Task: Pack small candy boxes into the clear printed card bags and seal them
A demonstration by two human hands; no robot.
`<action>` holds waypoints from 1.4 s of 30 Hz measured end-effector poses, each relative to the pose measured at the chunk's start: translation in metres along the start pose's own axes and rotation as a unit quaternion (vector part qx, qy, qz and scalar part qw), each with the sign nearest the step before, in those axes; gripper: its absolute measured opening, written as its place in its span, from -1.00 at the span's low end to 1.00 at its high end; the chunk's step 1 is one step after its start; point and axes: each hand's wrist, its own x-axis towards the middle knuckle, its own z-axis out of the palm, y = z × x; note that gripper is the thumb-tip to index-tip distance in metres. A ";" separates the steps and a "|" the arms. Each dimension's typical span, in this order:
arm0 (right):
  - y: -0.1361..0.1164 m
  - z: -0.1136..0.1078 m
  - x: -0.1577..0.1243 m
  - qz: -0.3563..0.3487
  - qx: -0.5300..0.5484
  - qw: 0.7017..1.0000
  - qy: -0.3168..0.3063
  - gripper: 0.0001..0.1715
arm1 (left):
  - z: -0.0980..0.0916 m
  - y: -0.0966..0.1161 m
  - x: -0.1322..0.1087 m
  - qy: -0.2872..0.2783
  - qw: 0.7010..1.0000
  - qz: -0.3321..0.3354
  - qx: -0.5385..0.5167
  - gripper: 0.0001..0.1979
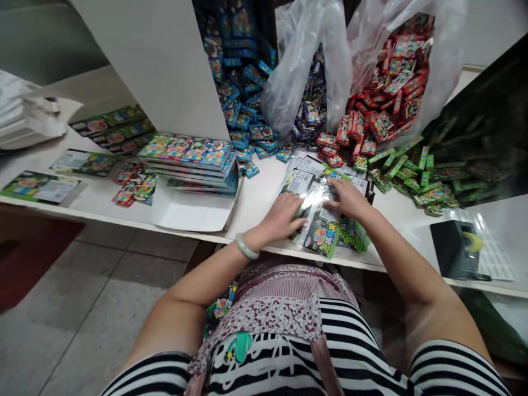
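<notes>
My left hand rests at the left side of a pile of glossy black-and-green printed pouches, with its thumb spread away from the fingers. My right hand lies on the upper right of the same pile, thumb and fingers apart. The top pouch tilts across the others, and its shiny clear front catches the light. More pouches show beneath it, some with white label panels. The undersides of my fingers are hidden, and neither hand visibly grips a pouch.
A white tray holds stacked colourful cards. Behind are heaps of small blue boxes, purple packets and red boxes in plastic bags. Green boxes and a black tape dispenser are at right.
</notes>
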 end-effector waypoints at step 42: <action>-0.066 -0.060 -0.046 -0.078 0.460 0.883 -0.051 -0.40 | -0.028 0.048 -0.001 0.107 0.993 0.029 -0.030 -0.57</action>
